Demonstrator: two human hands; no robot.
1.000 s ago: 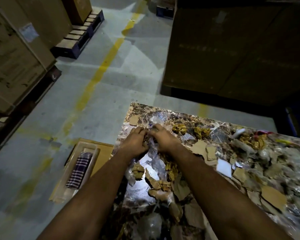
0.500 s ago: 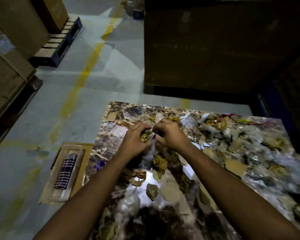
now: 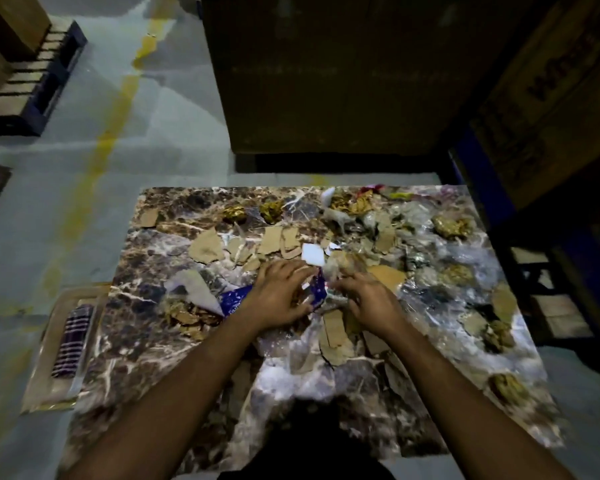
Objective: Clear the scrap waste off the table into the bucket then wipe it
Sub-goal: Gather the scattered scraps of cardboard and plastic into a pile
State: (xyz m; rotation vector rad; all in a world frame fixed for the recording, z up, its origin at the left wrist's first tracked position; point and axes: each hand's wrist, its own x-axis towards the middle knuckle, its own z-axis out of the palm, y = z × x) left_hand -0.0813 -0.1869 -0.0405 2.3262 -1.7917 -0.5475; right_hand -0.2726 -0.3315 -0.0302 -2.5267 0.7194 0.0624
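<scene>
Where the head camera looks down, a marble-patterned tabletop [image 3: 146,344] fills the middle of the view, strewn with scrap: torn cardboard pieces [image 3: 207,249], crumpled gold foil wads [image 3: 234,213], clear plastic film [image 3: 465,251] and a white card [image 3: 313,254]. Both forearms reach in from the bottom edge toward the middle of the litter.

The left hand [image 3: 279,296] lies palm down with its fingers curled over a blue wrapper [image 3: 236,299], which sticks out on both sides of it; the fingertips press into the scrap beside the white card. The right hand [image 3: 368,301] sits just beside it, fingers bent and gathered down onto film and cardboard scraps, though what exactly it grasps I cannot tell because the fingertips blur into the clutter. The two hands are close together, nearly touching at the blue wrapper.

More gold foil wads lie along the right edge and far edge of the tabletop, and a long cardboard strip [image 3: 335,336] lies just in front of the right wrist.

On the concrete floor [image 3: 160,133] left of the tabletop lies a flat clear package holding a striped cloth [image 3: 71,341]. A yellow line [image 3: 118,109] runs across the floor. A pallet [image 3: 39,77] stands at the upper left, and large dark cartons [image 3: 326,74] rise behind the tabletop. No bucket shows.
</scene>
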